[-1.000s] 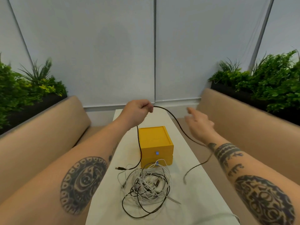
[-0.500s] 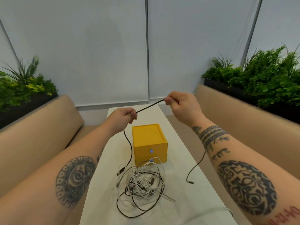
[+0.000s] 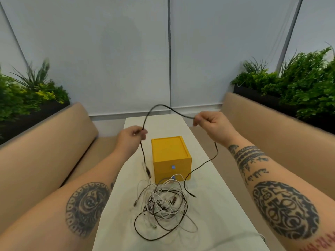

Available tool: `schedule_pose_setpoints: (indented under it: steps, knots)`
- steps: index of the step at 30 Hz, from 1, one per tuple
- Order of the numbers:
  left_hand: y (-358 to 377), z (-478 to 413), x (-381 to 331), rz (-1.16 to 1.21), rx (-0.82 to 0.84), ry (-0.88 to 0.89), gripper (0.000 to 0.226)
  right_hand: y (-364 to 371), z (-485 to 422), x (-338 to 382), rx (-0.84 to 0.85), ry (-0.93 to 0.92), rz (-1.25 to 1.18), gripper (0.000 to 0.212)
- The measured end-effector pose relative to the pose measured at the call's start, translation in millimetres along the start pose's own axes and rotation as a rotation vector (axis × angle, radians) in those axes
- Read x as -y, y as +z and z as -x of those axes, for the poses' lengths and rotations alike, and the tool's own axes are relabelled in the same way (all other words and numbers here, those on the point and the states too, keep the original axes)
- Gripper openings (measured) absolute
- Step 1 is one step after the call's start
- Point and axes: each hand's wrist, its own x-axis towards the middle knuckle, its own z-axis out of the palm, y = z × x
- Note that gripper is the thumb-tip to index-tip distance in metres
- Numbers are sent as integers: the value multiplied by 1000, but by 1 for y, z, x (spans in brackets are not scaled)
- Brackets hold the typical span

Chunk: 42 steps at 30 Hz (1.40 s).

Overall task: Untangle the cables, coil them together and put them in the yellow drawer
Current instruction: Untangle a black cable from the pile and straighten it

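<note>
A black cable (image 3: pixel 159 107) arches in the air above the table between both hands. My left hand (image 3: pixel 131 137) pinches it left of the yellow drawer box (image 3: pixel 170 156), and one plug end hangs down below that hand. My right hand (image 3: pixel 211 124) pinches it further right and higher; the other end trails down onto the table to the right of the box. A tangled pile of white and black cables (image 3: pixel 163 205) lies on the white table (image 3: pixel 217 205) just in front of the box. Both drawers of the box look closed.
Tan padded benches (image 3: pixel 45 151) run along both sides of the narrow table. Planters with green plants (image 3: pixel 299 84) stand behind each bench. A grey panelled wall closes the far end.
The taut stretch of black cable between my hands has slackened into a raised arch. My right hand moved right and down, and the cable's free end swung onto the table near the pile.
</note>
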Motion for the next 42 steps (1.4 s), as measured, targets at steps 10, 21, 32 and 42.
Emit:
schedule_pose_setpoints:
  steps: [10, 21, 32, 42]
  knots:
    - [0, -2, -44, 399, -79, 103, 14, -7, 7, -33, 197, 160, 272, 24]
    - [-7, -10, -41, -114, 102, 144, 18, -13, 1, -63, 41, 292, 454, 26]
    - [-61, -4, 9, -658, 209, 179, 31, 7, 21, -79, 79, 41, 805, 28]
    - [-103, 40, 56, -706, 128, 94, 29, 22, 57, -115, 210, 31, 844, 26]
